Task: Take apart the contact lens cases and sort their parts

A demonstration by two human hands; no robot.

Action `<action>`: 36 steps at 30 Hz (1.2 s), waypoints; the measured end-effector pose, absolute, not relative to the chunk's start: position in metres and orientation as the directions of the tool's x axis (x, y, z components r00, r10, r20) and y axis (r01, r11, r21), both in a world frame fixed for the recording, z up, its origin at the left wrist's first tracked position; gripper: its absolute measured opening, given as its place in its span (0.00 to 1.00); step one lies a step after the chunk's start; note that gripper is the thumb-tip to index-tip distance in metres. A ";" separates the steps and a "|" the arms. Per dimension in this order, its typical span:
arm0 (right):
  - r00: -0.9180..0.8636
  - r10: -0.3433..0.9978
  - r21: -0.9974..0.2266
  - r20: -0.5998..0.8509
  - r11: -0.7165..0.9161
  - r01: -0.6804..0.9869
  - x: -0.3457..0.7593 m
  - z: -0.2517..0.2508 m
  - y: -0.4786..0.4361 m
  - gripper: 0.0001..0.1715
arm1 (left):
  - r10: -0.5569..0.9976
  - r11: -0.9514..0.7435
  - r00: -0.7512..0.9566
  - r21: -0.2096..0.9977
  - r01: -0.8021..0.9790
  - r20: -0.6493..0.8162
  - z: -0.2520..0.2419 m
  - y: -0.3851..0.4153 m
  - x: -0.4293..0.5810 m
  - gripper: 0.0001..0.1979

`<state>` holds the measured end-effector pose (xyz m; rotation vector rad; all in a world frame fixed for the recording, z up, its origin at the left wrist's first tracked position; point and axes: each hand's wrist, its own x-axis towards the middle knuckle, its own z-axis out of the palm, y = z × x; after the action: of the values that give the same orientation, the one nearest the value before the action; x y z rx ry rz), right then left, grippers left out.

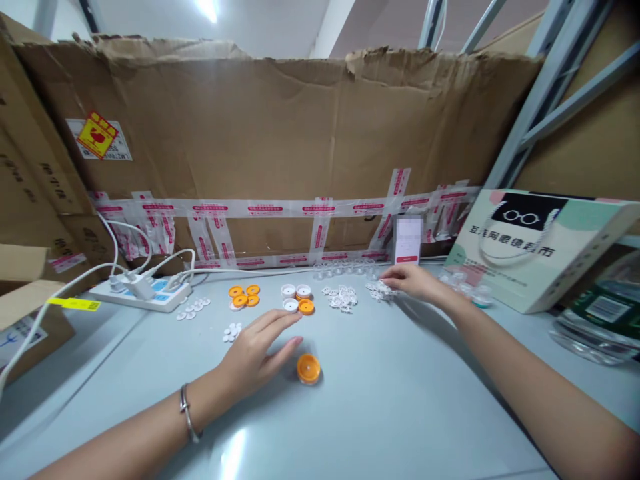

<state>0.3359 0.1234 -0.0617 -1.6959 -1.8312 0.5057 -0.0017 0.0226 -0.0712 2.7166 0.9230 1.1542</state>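
Note:
My left hand (260,350) hovers over the table with its fingers apart, holding nothing. Just right of its thumb lies an orange round piece (309,369) with a clear rim beneath. Beyond its fingertips sit white and orange round caps (303,292). My right hand (413,281) reaches to a pile of small white openwork pieces (380,291), its fingertips brought together at the pile; anything between them is hidden. A second pile of such white pieces (341,299) lies to its left. Behind them stand clear round parts (345,268).
Orange rings (244,295), white discs (193,308) and small white pieces (232,332) lie on the left. A power strip (143,292) with cables, a phone (408,240), a printed box (543,247), a large bottle (600,313) and a cardboard wall (280,133) surround the work area.

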 end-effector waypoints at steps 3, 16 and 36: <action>-0.009 0.993 -0.607 0.116 0.078 0.791 0.353 -0.071 0.130 0.04 | 0.561 -0.814 0.557 0.285 0.506 0.612 -0.072 0.025 -0.005 0.13; -0.040 0.952 -0.634 0.304 0.234 0.737 0.307 -0.045 0.098 0.18 | 0.648 -0.719 0.734 0.482 0.502 0.203 -0.066 0.024 -0.002 0.22; -0.505 0.817 -0.742 0.277 0.516 0.428 0.210 -0.064 0.039 0.11 | 0.722 -0.635 0.666 0.565 0.527 0.190 -0.077 0.023 0.009 0.11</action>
<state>0.2096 0.0386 -0.0644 -1.0104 -2.1358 0.8101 0.0090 0.0229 -0.0772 2.4122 0.9703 0.5584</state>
